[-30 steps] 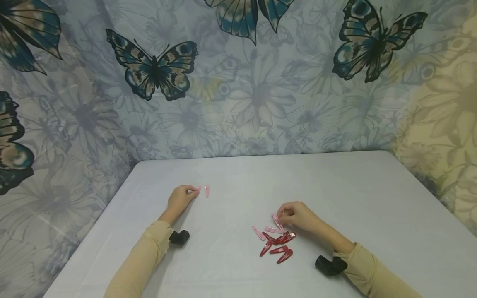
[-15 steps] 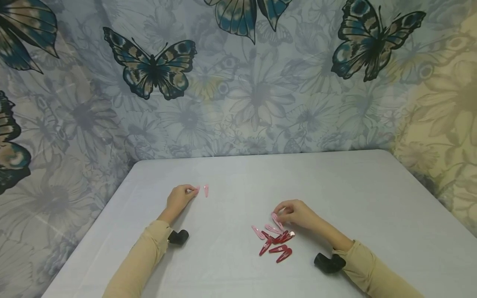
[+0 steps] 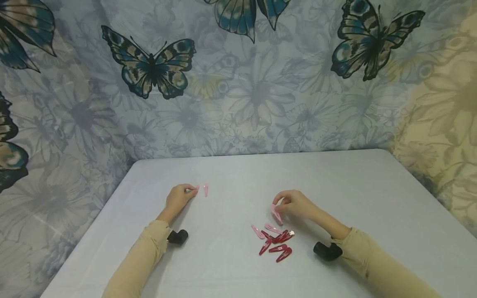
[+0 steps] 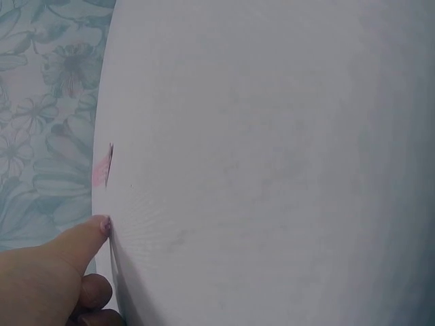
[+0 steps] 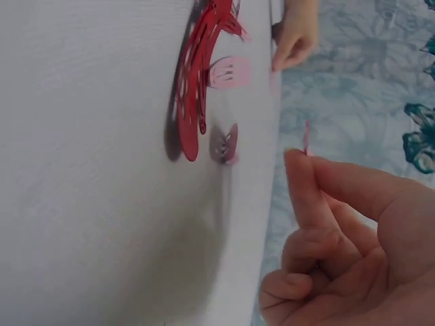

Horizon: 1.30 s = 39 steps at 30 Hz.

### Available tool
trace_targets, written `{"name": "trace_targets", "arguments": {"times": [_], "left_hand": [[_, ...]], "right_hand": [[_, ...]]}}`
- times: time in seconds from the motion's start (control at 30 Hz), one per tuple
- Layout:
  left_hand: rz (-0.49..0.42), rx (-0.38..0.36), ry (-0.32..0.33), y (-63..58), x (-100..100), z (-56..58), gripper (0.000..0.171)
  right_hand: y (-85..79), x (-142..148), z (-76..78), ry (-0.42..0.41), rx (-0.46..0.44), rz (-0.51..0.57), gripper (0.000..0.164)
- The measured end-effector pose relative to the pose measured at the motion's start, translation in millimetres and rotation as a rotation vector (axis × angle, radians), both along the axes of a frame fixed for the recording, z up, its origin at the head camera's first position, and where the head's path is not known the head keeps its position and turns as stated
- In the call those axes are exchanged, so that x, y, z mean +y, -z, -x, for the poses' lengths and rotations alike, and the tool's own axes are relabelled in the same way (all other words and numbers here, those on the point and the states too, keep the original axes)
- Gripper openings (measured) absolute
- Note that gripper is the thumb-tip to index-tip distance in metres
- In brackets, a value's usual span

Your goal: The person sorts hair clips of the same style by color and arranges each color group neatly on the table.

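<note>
At the left of the table, my left hand (image 3: 179, 198) holds thumb and forefinger together at a pink hair clip (image 3: 197, 188), mostly covered by the fingertips. Just right of it lies another pink hair clip (image 3: 205, 190), also seen edge-on in the left wrist view. My right hand (image 3: 294, 203) pinches a pink snap hair clip (image 3: 277, 216) above the far side of a loose pile. In the right wrist view that clip (image 5: 306, 138) sticks up between thumb and forefinger. The pile has red hair clips (image 3: 284, 255) and pink hair clips (image 3: 257, 231), some overlapping.
A white-covered table (image 3: 231, 265) spreads under both hands. Behind it hangs a floral cloth with butterflies (image 3: 152, 68). Black wrist-worn devices (image 3: 328, 251) sit at both cuffs, close over the table.
My right hand has risen and moved away from the pile, carrying a pink hair clip off it. The left hand stays nearly in place.
</note>
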<state>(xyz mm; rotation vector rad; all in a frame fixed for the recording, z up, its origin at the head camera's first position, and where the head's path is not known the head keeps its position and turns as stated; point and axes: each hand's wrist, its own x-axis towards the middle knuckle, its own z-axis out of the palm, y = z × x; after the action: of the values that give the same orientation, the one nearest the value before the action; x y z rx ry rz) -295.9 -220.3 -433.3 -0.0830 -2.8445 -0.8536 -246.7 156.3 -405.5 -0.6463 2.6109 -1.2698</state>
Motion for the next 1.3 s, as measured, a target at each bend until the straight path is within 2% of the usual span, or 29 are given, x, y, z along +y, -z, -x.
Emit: {"name": "trace_targets", "arguments": {"times": [0.3,0.47,0.7,0.9,1.03,1.3], "left_hand": [[0.002,-0.009,0.015,-1.3,4,-0.2,0.025],[0.002,-0.011,0.024,-2.6,5,0.0,0.025],[-0.005,0.002,0.032,-3.5,6,1.3,0.025],[0.003,-0.009,0.009,0.3,1,-3.1,0.025],[0.004,-0.009,0.016,1.1,0,-4.5,0.025],[0.025,0.010,0.022,-1.1,3,-1.5,0.026]], "right_hand": [[-13.9,-14,7.2,0.043,0.001,0.152,0.009],[-15.4,-22,21.0,0.053,0.005,0.183,0.010],[-14.4,-37,29.4,0.084,-0.023,0.187,0.011],[-15.0,-56,29.8,0.053,-0.045,0.163,0.009],[-17.5,-67,31.2,0.048,-0.033,0.159,0.008],[-17.9,-81,39.3,0.083,-0.072,0.202,0.008]]}}
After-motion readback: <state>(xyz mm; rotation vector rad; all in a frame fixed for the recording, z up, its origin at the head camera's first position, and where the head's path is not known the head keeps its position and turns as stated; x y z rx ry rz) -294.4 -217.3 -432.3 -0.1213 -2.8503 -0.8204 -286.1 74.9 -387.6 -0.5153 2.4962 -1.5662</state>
